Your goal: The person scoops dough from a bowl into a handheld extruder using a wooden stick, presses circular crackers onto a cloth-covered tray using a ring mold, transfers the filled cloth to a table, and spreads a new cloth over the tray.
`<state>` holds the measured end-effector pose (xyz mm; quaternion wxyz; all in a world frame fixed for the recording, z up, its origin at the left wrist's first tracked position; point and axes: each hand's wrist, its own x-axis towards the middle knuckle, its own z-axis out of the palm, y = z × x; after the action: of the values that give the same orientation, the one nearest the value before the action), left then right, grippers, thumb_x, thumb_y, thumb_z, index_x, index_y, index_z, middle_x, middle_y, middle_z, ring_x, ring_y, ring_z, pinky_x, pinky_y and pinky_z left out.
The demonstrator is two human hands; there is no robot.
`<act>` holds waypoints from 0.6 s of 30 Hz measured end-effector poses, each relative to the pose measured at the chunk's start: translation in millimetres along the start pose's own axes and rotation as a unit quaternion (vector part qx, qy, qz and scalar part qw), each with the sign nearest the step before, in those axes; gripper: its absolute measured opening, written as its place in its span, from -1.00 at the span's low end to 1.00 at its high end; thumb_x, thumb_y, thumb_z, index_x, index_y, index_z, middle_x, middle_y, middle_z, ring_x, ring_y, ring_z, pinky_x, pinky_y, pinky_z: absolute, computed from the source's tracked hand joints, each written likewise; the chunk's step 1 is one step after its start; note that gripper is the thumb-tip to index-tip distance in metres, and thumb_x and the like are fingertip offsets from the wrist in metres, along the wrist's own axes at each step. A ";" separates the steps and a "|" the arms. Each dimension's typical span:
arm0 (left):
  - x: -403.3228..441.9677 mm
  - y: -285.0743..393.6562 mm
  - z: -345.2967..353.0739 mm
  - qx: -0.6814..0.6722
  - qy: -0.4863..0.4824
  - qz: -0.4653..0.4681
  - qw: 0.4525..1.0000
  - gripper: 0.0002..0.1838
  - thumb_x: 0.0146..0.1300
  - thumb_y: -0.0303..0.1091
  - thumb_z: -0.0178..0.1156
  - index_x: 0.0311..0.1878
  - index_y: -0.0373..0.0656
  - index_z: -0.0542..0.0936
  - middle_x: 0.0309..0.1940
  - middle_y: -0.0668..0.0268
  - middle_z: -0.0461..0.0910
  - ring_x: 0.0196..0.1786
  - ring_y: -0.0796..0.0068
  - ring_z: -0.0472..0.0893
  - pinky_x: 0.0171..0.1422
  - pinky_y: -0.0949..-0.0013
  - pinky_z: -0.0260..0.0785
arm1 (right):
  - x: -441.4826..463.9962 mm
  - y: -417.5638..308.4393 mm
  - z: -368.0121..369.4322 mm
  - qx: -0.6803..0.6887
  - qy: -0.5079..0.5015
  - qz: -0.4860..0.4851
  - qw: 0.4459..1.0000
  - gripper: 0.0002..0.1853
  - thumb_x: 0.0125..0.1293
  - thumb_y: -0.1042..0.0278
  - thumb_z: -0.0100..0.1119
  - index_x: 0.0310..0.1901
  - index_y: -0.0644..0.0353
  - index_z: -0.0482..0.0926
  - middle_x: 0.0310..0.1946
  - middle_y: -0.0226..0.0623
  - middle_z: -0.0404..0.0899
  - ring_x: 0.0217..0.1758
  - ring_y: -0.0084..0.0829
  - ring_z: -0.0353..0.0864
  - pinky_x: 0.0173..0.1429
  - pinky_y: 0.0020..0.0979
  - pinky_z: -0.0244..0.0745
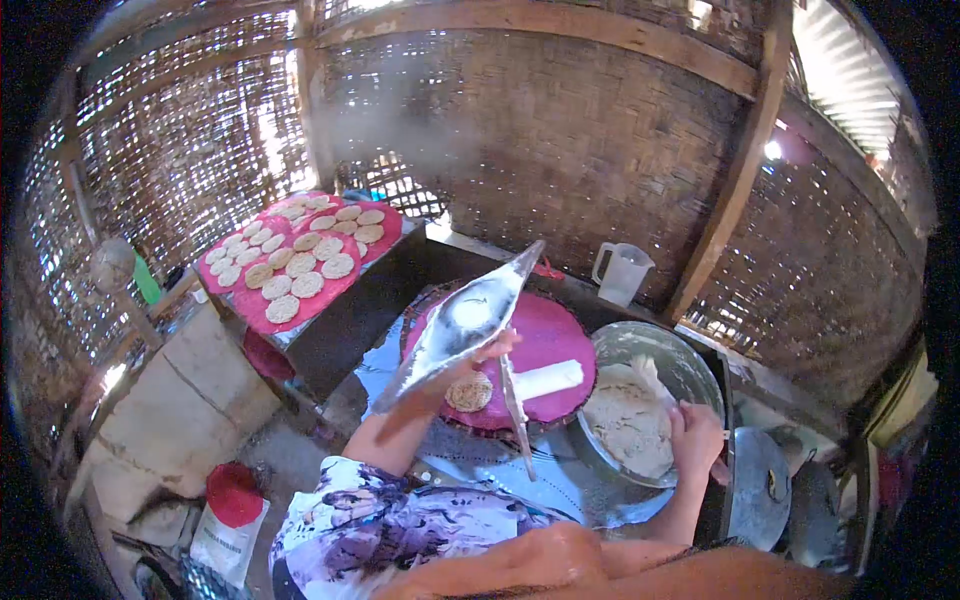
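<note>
My left hand (492, 350) is closed on a pointed, board-like metal-grey piece (468, 318) with a shiny round middle, held tilted in the air. A thin strip (515, 415) hangs below that hand; whether it belongs to the same piece I cannot tell. Under it lies a round pink-covered tray (560, 330) bearing one flat round cake (468, 392) and a white roll-like object (548, 380). At the right, my right hand (697, 440) grips a pale, flat-bladed spatula (655, 382) over a large metal basin (705, 370) of whitish batter (630, 425).
Several flat round cakes (300, 264) lie on a pink sheet (255, 312) at the left. A clear plastic jug (622, 274) stands behind the basin. Metal pots (758, 490) are at the right. A white sack (228, 540) with a red item (234, 494) sits at lower left. Woven walls surround the place.
</note>
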<state>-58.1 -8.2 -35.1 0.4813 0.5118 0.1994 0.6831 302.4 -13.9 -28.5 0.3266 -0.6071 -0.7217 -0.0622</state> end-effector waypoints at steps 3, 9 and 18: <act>6.0 11.2 29.4 -0.137 -0.062 0.065 0.987 -0.36 -0.17 -0.30 0.41 0.04 -0.14 0.37 -0.39 0.40 0.42 -0.34 0.49 0.50 0.06 0.10 0.39 | -7.1 -14.8 28.9 0.107 -0.002 -0.102 0.989 -0.48 0.11 0.00 0.13 0.07 0.09 0.44 0.12 -0.10 0.32 0.14 -0.10 0.29 0.12 -0.14 0.19; 8.2 10.6 58.2 -0.224 -0.180 0.115 0.951 -0.43 -0.10 -0.24 0.36 0.02 -0.10 0.39 -0.42 0.46 0.27 -0.35 0.55 0.42 0.23 0.05 0.22 | -62.8 -101.0 88.6 0.807 -0.412 0.240 0.348 0.14 -0.21 -0.71 -0.38 0.20 0.22 0.15 -0.17 -0.04 0.44 -0.45 -0.21 0.43 -0.42 -0.26 0.35; -24.1 21.9 -13.2 0.302 -0.206 0.112 0.924 -0.08 -0.27 -0.16 0.43 0.21 -0.22 0.23 0.22 0.13 0.24 0.18 0.29 0.36 0.31 0.25 0.09 | -25.7 -113.9 44.4 0.827 -0.374 0.060 0.416 -0.08 0.04 -0.41 -0.07 0.27 0.06 -0.07 -0.10 0.10 0.38 -0.80 -0.46 0.34 -0.84 -0.58 0.17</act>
<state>-79.6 -36.1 -35.8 0.2543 0.7814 0.2344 0.5195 181.7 -42.8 -42.2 0.3715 -0.0493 -0.4376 0.8173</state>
